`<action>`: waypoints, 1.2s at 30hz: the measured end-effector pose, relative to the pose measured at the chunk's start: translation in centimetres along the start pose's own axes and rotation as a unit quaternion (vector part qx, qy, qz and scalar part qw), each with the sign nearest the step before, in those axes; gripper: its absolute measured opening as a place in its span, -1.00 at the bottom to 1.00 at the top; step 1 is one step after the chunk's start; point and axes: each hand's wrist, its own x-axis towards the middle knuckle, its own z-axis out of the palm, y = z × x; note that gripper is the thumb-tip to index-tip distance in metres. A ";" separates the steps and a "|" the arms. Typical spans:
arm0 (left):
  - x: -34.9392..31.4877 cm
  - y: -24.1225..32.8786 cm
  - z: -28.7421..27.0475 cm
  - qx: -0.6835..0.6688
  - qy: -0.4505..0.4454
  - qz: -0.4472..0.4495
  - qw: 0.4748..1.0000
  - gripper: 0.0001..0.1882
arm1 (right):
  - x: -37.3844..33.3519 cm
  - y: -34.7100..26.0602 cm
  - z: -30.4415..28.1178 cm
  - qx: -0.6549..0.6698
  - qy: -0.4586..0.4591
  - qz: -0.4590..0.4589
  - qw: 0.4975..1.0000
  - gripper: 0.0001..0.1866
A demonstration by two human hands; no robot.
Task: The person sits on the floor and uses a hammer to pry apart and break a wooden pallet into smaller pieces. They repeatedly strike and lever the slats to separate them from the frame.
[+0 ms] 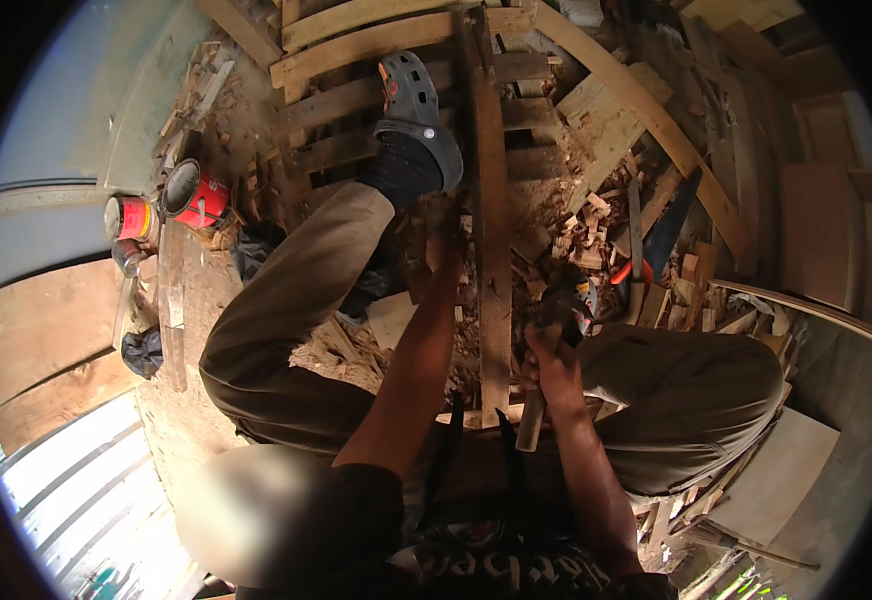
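Note:
A long, upright-edged wooden board point(494, 250) runs away from me between my legs. My right hand point(554, 368) is closed around the wooden handle of a hammer point(530, 425), right of the board; the handle's butt sticks out below my fist and the dark head is hard to make out in shadow. Reaching forward on the board's left side, my left hand point(444, 248) is close to it, its fingers lost in shadow. My left foot, in a grey clog point(411, 100), rests on a slatted wooden pallet point(331, 120).
Wood chips and offcuts point(591, 225) litter the floor. A handsaw point(671, 235) with an orange-and-black handle lies to the right, near a long slanted plank point(646, 105). Two red cans point(199, 200) stand at left beside a black bag point(142, 352). Plywood sheets point(818, 240) lean at far right.

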 end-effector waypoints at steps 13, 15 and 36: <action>-9.3 6.5 -13.8 -0.428 -0.111 0.103 0.891 -0.51 | -4.3 -1.5 2.2 0.035 -0.015 -0.049 0.998 -0.76; -10.3 7.3 -15.4 -0.483 -0.093 0.140 0.859 -0.58 | -6.9 -2.6 3.1 0.039 -0.032 -0.080 0.996 -0.77; -15.9 12.3 -29.6 -0.666 -0.041 0.258 0.698 -0.74 | -28.2 -23.7 5.4 0.030 -0.363 -0.209 0.908 -0.78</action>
